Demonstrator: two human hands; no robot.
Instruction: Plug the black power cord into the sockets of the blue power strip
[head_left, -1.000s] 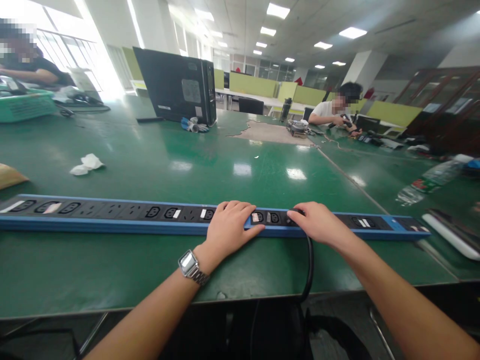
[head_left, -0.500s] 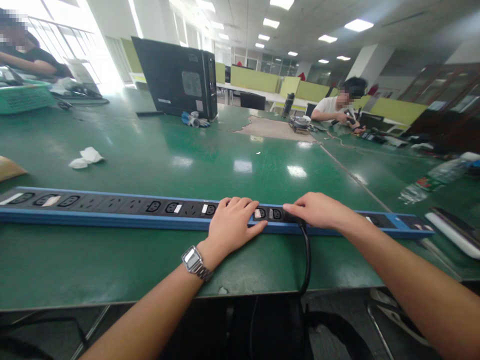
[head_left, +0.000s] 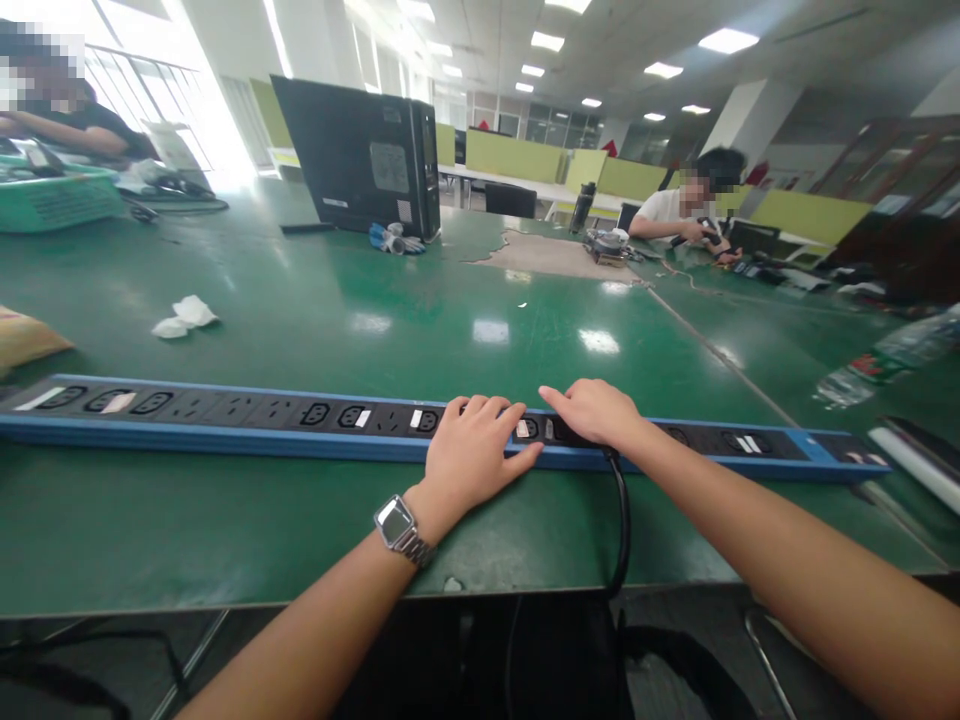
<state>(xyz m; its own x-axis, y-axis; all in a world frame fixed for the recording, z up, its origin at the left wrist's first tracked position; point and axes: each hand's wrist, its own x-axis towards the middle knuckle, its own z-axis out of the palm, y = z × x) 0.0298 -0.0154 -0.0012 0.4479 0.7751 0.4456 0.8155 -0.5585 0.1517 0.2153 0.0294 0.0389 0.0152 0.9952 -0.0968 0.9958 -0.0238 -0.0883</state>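
A long blue power strip (head_left: pixel 255 438) with black sockets lies across the bench in front of me. My left hand (head_left: pixel 472 445), wearing a metal wristwatch (head_left: pixel 396 522) at the wrist, grips it near the middle, fingers over the far side and thumb apart. Just to the right, my right hand (head_left: pixel 596 412) is closed over a plug at a socket; the plug is mostly hidden beneath it. The thumb points left, raised off the strip, and the other fingers are largely out of sight. A black power cable (head_left: pixel 622 520) runs from under this hand down over the bench edge.
On the green bench (head_left: pixel 315 530) stand a black computer tower (head_left: pixel 352 155), with gloves (head_left: pixel 395 240) beside it, and a green basket (head_left: pixel 60 200). Crumpled tissue (head_left: pixel 186 316) lies left, a plastic bottle (head_left: pixel 885 355) right. Two people sit across the bench.
My right hand has shifted slightly left along the strip, and its thumb has lifted. My left hand stays in place on the strip. The whole view has moved a little.
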